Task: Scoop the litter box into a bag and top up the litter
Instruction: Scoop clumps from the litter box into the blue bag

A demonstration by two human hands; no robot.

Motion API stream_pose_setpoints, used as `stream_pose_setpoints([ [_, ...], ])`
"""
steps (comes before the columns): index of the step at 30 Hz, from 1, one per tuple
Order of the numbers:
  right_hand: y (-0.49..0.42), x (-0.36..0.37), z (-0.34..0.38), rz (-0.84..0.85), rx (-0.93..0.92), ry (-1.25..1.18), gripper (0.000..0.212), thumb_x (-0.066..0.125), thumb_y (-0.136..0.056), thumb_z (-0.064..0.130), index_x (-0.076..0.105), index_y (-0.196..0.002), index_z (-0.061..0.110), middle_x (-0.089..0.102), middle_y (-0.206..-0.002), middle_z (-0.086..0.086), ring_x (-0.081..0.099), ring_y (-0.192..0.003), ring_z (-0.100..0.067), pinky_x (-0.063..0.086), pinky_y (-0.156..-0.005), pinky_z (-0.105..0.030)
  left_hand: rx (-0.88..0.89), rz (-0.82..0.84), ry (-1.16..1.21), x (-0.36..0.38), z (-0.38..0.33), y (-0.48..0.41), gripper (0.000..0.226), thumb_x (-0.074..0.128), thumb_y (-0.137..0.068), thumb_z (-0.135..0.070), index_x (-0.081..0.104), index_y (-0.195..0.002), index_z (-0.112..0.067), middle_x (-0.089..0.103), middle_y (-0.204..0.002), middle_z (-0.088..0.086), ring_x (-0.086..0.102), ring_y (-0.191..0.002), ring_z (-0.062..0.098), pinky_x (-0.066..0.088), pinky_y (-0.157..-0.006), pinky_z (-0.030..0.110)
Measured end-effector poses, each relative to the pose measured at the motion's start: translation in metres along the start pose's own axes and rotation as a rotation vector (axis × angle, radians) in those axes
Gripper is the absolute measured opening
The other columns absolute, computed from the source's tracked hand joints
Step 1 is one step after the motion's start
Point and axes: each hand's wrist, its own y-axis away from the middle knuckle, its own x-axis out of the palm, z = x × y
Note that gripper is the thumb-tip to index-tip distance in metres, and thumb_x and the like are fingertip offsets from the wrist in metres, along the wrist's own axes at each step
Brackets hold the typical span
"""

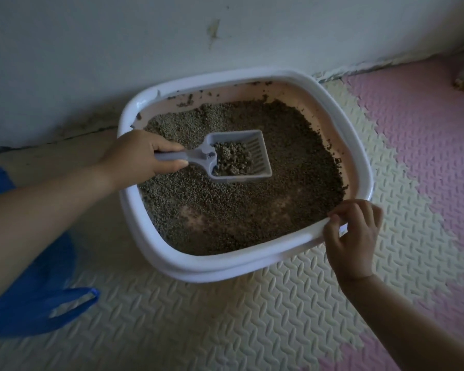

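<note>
We note a foam floor mat point(225, 322) with a ridged pattern, cream tiles at centre and pink at right. White litter box point(225, 266) sits on it mid-frame. Blue bag point(38, 303) lies lower left, near the box.

Left hand point(134, 153), right hand point(355, 236) and forearms are bare, nails seemingly short.

Dim flat light, brighter on the pink foam floor mat point(426, 145) at right, dark corners, wide-angle bowing at edges, blue plastic bag point(38, 303) blurred.

Head camera looks steeply down, close over litter box point(225, 265) (wall point(91, 49) beyond).
</note>
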Motion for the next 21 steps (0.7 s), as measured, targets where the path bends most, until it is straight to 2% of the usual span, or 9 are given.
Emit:
stream_pose_setpoints([
  [2,0.0,0.0,-0.001,0.001,-0.005,0.002,0.017,0.046,-0.08,0.013,0.057,-0.071,0.003,0.057,-0.081,-0.007,0.035,-0.092,-0.007,0.033,-0.083,-0.033,0.02,-0.015,-0.021,0.004,-0.005,-0.001,0.026,0.071,-0.07,-0.049,0.062,-0.095,-0.053,0.06,-0.082,-0.032,0.055,-0.076,-0.012,0.043,-0.071,0.024],
  [6,-0.001,-0.001,0.0,0.008,-0.009,-0.001,0.018,0.046,-0.08,0.013,0.057,-0.071,0.003,0.057,-0.08,-0.006,0.036,-0.092,-0.006,0.033,-0.083,-0.033,0.012,-0.161,0.019,0.007,-0.008,-0.001,0.041,0.074,-0.074,-0.041,0.065,-0.113,-0.034,0.062,-0.085,-0.022,0.057,-0.077,-0.002,0.043,-0.067,0.022],
  [11,-0.001,-0.001,0.0,0.002,-0.008,-0.008,0.018,0.045,-0.08,0.013,0.057,-0.071,0.003,0.057,-0.08,-0.006,0.036,-0.091,-0.006,0.033,-0.082,-0.033,0.025,-0.253,0.068,0.015,-0.016,0.008,0.04,0.074,-0.075,-0.039,0.065,-0.113,-0.031,0.065,-0.093,-0.018,0.061,-0.083,0.008,0.044,-0.074,0.023],
  [14,-0.001,-0.001,0.001,0.002,-0.017,-0.009,0.018,0.046,-0.08,0.013,0.058,-0.071,0.003,0.057,-0.08,-0.005,0.036,-0.092,-0.005,0.033,-0.082,-0.034,-0.015,-0.227,0.03,0.017,-0.019,0.013,0.037,0.075,-0.076,-0.038,0.068,-0.111,-0.031,0.062,-0.09,-0.022,0.058,-0.082,0.0,0.042,-0.073,0.014],
  [19,-0.001,-0.001,0.001,-0.002,-0.014,-0.011,0.018,0.045,-0.08,0.013,0.057,-0.07,0.003,0.057,-0.079,-0.005,0.037,-0.089,-0.005,0.034,-0.082,-0.036,-0.054,-0.221,0.058,0.025,-0.026,0.027,0.034,0.07,-0.079,-0.041,0.068,-0.112,-0.032,0.06,-0.106,-0.022,0.053,-0.083,-0.015,0.034,-0.073,0.004],
  [20,-0.001,-0.001,0.002,-0.002,-0.013,-0.012,0.018,0.046,-0.08,0.013,0.057,-0.07,0.003,0.057,-0.079,-0.005,0.037,-0.089,-0.004,0.035,-0.081,-0.037,-0.064,-0.206,0.083,0.028,-0.029,0.031,0.029,0.07,-0.08,-0.042,0.069,-0.108,-0.035,0.063,-0.105,-0.02,0.055,-0.08,-0.014,0.036,-0.072,0.005],
  [21,-0.001,-0.001,0.002,0.0,-0.011,-0.015,0.018,0.046,-0.08,0.013,0.057,-0.07,0.003,0.057,-0.079,-0.004,0.036,-0.089,-0.004,0.035,-0.081,-0.038,-0.075,-0.194,0.116,0.03,-0.031,0.033,0.021,0.069,-0.081,-0.042,0.069,-0.102,-0.039,0.069,-0.1,-0.014,0.06,-0.076,-0.007,0.039,-0.07,0.009],
])
